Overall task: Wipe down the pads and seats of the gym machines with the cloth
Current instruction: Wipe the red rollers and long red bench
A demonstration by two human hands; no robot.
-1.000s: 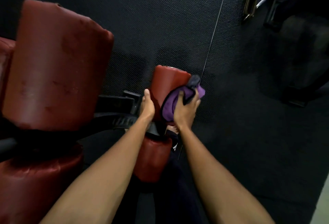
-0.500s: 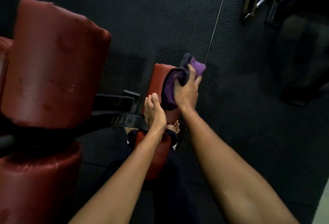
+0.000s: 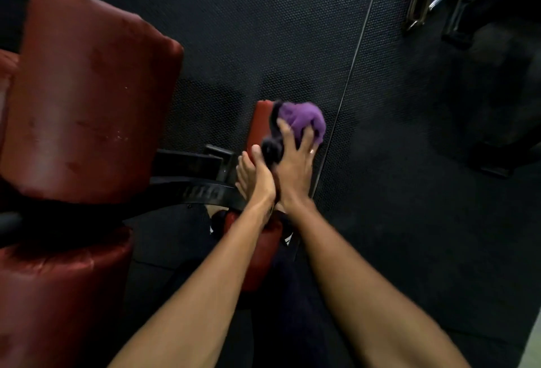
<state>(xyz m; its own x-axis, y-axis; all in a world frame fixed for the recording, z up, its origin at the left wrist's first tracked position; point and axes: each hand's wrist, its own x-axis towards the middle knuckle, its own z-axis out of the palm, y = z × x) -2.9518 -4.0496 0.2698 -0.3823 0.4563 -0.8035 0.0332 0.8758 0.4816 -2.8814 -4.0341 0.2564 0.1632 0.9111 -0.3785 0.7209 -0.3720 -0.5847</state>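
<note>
Two hands meet at the small red roller pad [image 3: 261, 122]. The right hand [image 3: 292, 163] clutches the bunched purple cloth [image 3: 304, 120] between thumb and fingers, pressing it onto the pad's far end. The left hand [image 3: 256, 176] lies straight-fingered against the pad's side, holding nothing. A big red pad [image 3: 87, 95] stands to the left.

Your left forearm [image 3: 205, 280] and right forearm [image 3: 351, 280] were bare from the lower edge of the view up to the wrists. Your right hand [image 3: 292, 167] wore a thin, pale ring [image 3: 312, 151] on one of its fingers [image 3: 308, 141]. Your left hand [image 3: 259, 176] was bare too. Between your arms showed dark, navy-looking legwear [image 3: 292, 294] with small white marks [image 3: 288, 239] near its far end, too dim to make out.
</note>
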